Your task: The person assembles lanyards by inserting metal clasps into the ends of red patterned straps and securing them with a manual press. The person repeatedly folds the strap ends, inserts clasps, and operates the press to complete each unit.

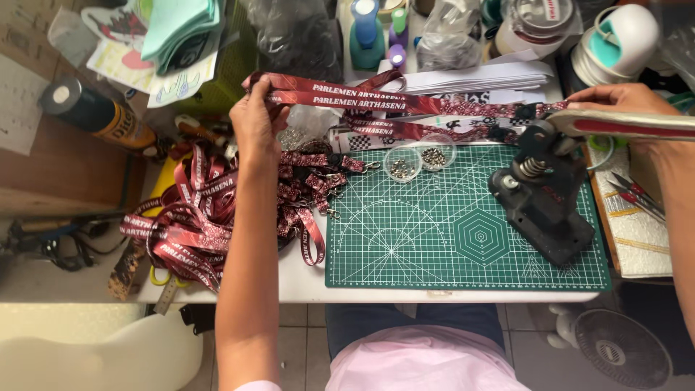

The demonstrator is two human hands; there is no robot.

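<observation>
Dark red lanyard strap [405,101] stretched across the desk top from left hand [255,116], pinched closed on its end, to the black hand press [539,192]; right hand [626,101] gripping the press lever [637,124]. Risk: strap slipping askew under the die, misplacing the fitting. Dark spray can with yellow label [94,112] lies far left.

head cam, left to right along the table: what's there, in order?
spray can → pile of red lanyards → left hand holding a lanyard strap → two small clear cups of metal bits → green cutting mat → black hand press → right hand on the press lever → scissors
</observation>
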